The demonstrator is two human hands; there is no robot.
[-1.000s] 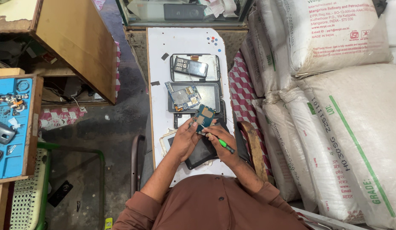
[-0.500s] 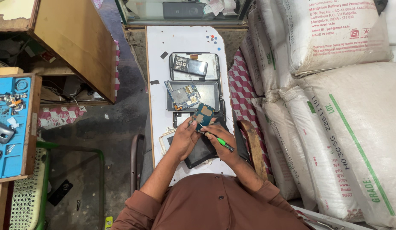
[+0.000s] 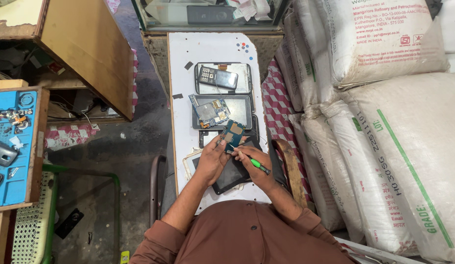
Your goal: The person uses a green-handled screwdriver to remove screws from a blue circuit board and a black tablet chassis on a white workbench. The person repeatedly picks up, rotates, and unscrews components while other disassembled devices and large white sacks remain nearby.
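Note:
My left hand [image 3: 212, 159] holds a small blue-green circuit board [image 3: 233, 135] tilted up above a dark tablet [image 3: 232, 172] lying on the narrow white table [image 3: 188, 88]. My right hand [image 3: 250, 163] grips a green-handled screwdriver [image 3: 257, 165] whose tip points at the lower edge of the board. Farther up the table lie an opened tablet shell with another circuit board [image 3: 209, 110] on it and a second shell with a dark phone-like part [image 3: 218, 77] resting inside.
Large white woven sacks [image 3: 384, 122] are stacked along the right. A checked cloth [image 3: 276, 107] lies between table and sacks. At the left stand a wooden cabinet [image 3: 85, 54] and a blue tray [image 3: 12, 142] with small tools. A glass case [image 3: 208, 12] sits beyond the table.
Both hands stay at the same spot over the dark tablet; the circuit board and screwdriver have shifted only slightly.

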